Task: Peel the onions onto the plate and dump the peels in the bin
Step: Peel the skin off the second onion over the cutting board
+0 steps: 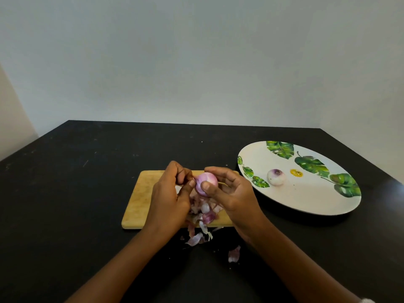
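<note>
My right hand (229,191) grips a pink-purple onion (206,181) above the wooden cutting board (140,200), thumb on its front. My left hand (170,193) pinches a thin strip of skin at the onion's left side. A heap of purple and white peels (204,215) lies on the board's near edge, under my hands, and spills onto the table. One peeled onion (276,177) sits on the white plate with green leaf prints (306,200) at the right. No bin is in view.
The black table (76,182) reaches to a pale wall at the back. A loose peel (234,254) lies on the table in front of the board. The plate has a small yellow mark (296,172) beside the peeled onion.
</note>
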{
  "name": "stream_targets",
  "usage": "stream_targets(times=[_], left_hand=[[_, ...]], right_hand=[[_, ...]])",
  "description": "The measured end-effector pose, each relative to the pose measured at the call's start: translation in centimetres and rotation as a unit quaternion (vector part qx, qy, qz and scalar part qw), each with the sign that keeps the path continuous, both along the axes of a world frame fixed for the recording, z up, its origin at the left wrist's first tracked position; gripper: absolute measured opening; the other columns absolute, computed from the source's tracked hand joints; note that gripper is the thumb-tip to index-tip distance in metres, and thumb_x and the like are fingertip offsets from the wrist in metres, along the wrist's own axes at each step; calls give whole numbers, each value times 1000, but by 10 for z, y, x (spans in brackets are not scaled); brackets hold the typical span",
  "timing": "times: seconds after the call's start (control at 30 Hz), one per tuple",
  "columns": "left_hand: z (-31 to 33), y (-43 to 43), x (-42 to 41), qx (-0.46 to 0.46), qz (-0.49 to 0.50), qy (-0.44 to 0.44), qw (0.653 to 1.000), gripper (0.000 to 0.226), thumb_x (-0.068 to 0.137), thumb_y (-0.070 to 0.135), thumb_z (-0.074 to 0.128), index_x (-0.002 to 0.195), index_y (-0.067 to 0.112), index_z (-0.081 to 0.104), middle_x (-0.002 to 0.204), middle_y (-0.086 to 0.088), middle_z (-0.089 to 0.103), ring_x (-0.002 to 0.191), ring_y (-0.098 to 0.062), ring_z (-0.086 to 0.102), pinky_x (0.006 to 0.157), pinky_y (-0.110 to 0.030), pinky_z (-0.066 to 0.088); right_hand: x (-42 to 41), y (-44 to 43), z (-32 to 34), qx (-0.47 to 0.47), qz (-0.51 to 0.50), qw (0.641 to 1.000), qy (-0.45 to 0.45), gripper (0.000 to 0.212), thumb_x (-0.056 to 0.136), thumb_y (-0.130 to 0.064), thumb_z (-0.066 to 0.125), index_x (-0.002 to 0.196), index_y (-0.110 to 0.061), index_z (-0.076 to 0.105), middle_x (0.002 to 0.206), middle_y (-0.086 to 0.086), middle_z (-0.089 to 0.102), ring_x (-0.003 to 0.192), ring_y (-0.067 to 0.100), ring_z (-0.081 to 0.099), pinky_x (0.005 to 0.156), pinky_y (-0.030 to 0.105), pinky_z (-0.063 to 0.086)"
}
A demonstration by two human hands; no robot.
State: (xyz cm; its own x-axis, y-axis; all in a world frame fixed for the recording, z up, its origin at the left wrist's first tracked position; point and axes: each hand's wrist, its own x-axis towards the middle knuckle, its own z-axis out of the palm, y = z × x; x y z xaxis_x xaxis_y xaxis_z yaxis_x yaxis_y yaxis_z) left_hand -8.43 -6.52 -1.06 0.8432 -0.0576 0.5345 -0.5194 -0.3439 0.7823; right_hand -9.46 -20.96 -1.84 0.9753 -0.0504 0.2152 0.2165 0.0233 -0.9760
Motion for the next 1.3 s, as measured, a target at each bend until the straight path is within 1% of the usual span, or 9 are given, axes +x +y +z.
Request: stream_targets(times=[0.27,0.4,0.5,0.6,0.7,0.9,1.1,1.17,1.3], left_hand=[[6,-1,-3,-31,-4,6,999,39,84,-6,58,69,20,34,77,-9,57,82,-3,56,68,-8,42],[9,-7,-13,-53,-63,-30,996,28,82,9,58,71,21,36,81,-5,57,84,-15,58,72,-21,49],[11,-5,-12,-98,-57,-45,992,23,78,13,64,75,17,42,79,1,60,81,-18,62,73,-24,51],[7,3,-2,-103,6,-32,994,26,77,13,75,80,17,50,78,4,61,76,-14,62,72,-23,53],[4,5,4,-75,41,-14,996,27,74,7,75,84,21,54,77,6,61,74,-10,60,71,-18,51],[-1,2,1,-29,8,-17,999,14,83,13,68,88,25,65,87,10,65,85,-3,61,74,-10,46],[-2,0,-1,-29,-19,-10,999,28,83,12,69,110,19,64,99,12,67,95,3,62,76,-8,46],[-3,-1,-1,-29,-17,-14,999,30,80,9,71,108,19,63,97,13,68,94,5,62,76,-8,47],[-5,-1,0,-22,0,-21,1000,28,77,6,74,101,17,65,90,11,68,88,3,64,73,-9,48]], right_hand=[[4,4,-6,-62,-48,992,-96,38,76,-12,79,106,-30,63,108,-11,67,104,11,65,87,26,55],[12,-10,-7,-95,-136,982,-93,39,75,-12,79,107,-23,60,108,-3,65,99,8,63,78,10,50],[17,-28,-5,-78,-156,983,-53,39,77,-15,79,111,-21,61,113,0,66,101,9,63,82,15,52],[15,-24,-1,74,-90,993,12,38,74,-26,74,110,-19,63,116,5,66,104,20,67,84,31,57],[14,-16,2,204,-2,976,71,36,76,-27,63,109,-13,63,117,11,64,103,24,68,79,33,58],[13,-12,1,196,35,976,94,37,79,-29,60,111,-11,63,124,18,61,102,27,69,80,35,58],[10,-11,0,161,54,981,89,32,84,-24,60,113,-11,64,123,16,61,104,28,68,80,36,58],[8,-10,1,142,60,984,88,23,91,-17,58,112,-12,64,116,13,66,101,25,70,80,35,58],[8,-10,0,120,60,988,81,21,92,-14,58,112,-13,64,110,8,71,100,24,70,82,37,58]])
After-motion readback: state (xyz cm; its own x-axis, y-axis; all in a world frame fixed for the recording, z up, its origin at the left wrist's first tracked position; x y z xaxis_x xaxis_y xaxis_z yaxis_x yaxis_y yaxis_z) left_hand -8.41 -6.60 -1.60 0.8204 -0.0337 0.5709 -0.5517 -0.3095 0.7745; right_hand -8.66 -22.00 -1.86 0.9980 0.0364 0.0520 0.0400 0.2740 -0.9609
